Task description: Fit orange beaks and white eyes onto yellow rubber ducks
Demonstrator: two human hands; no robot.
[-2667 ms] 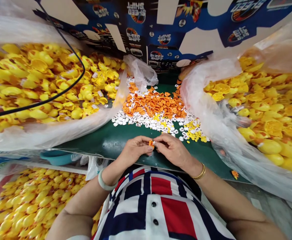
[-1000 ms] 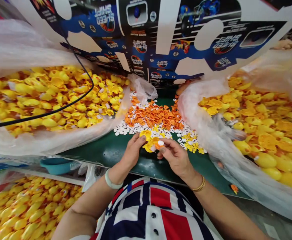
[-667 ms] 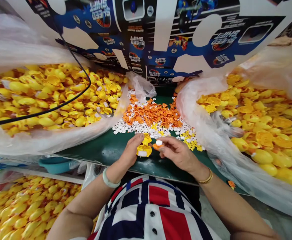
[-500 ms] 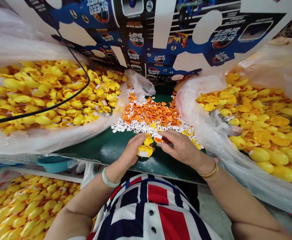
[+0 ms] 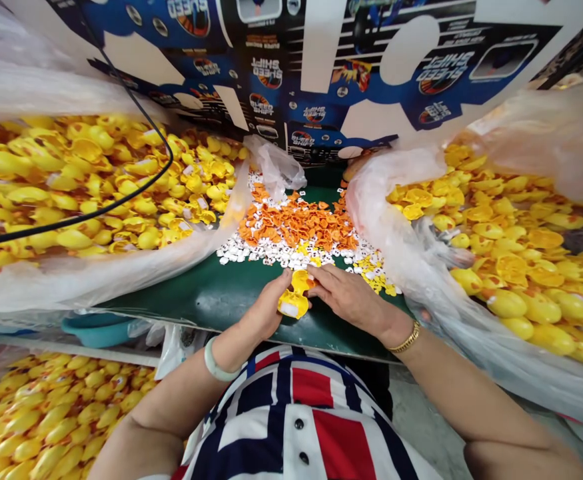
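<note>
My left hand point(image 5: 264, 308) is shut around a yellow rubber duck point(image 5: 292, 304), which has a white patch on its underside. My right hand point(image 5: 347, 300) reaches across from the other side, its fingertips at the duck's head. Pinched there is a small orange beak point(image 5: 312, 282), mostly hidden by the fingers. Whether it sits in the duck's head, I cannot tell. Just beyond my hands lie loose piles of orange beaks point(image 5: 297, 223), white eye pieces point(image 5: 251, 251) and small yellow pieces point(image 5: 372, 275).
The piles rest on a green work table point(image 5: 186, 293). Plastic bags of yellow ducks point(image 5: 71, 193) point(image 5: 511, 260) flank it, with more ducks point(image 5: 56, 420) at lower left. A black cable point(image 5: 86, 208) crosses the left bag. A blue basin point(image 5: 94, 331) sits below; printed cardboard point(image 5: 291, 80) stands behind.
My left hand now holds a yellow duck instead of working at a small piece with my right. The orange beak has moved from my right fingers' open pinch to the duck's head.
</note>
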